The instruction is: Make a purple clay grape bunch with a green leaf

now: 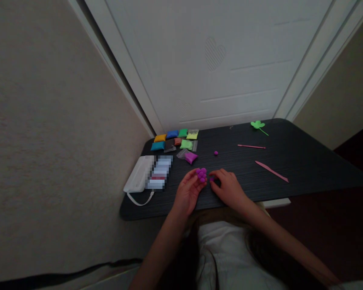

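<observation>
My left hand [188,188] holds up a cluster of purple clay balls [201,175] in its fingers above the front of the dark table [230,161]. Just to the right, my right hand [227,186] has its thumb and forefinger round a small purple clay piece [211,179], mostly hidden by the fingers. Behind the hands, one loose purple clay ball [215,153] lies on the table. An opened bag of purple clay [190,157] lies behind my left hand.
Several coloured clay packets [169,139] lie at the back left. A white power bank [140,174] with a cable sits beside a blurred phone [160,172]. To the right are a pink thin tool [251,146], a pink clay knife [271,171] and a green clover shape [257,125].
</observation>
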The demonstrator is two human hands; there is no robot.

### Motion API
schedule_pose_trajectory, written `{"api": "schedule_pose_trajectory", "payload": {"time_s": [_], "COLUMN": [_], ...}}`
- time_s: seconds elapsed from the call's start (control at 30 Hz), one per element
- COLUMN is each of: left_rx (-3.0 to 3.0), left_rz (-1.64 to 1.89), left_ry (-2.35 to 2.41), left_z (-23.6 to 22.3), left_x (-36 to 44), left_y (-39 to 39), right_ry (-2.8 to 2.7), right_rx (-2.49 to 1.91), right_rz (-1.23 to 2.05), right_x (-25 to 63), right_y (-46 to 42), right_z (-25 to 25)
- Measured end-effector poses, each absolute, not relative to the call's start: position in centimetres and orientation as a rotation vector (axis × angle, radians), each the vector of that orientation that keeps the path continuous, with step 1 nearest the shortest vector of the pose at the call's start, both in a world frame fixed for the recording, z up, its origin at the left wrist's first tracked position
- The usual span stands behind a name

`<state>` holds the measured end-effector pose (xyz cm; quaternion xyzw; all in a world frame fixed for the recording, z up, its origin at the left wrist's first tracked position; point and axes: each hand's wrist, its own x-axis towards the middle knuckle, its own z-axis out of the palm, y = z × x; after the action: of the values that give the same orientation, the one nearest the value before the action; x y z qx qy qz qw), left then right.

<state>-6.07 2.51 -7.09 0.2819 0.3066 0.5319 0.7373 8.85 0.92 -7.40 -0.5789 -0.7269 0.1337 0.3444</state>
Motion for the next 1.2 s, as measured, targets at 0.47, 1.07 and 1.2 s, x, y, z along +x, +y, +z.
{"api": "schedule_pose_trajectory", "payload": {"time_s": [0.47,1.07,1.2], "left_rx": [0.816,0.804,0.822], "left_rz": [1.142,1.114,1.115], "left_ry": [0.7,0.687,0.704], "left_z": [-6.6,-6.4,-6.5], "left_x": [-5.4,-5.5,-5.5], "left_y": [2.0,1.8,1.8], "right_ry": [-1.668,-1.655,-1.662], "right_rx": [-1.167,-1.154,-1.147], "right_rz": [0.499,0.601,0.606], "right_x": [9.2,9.3,9.3], "right_y": [0.1,0.1,0.1], "right_z": [-6.4,-6.3,-6.3]}}
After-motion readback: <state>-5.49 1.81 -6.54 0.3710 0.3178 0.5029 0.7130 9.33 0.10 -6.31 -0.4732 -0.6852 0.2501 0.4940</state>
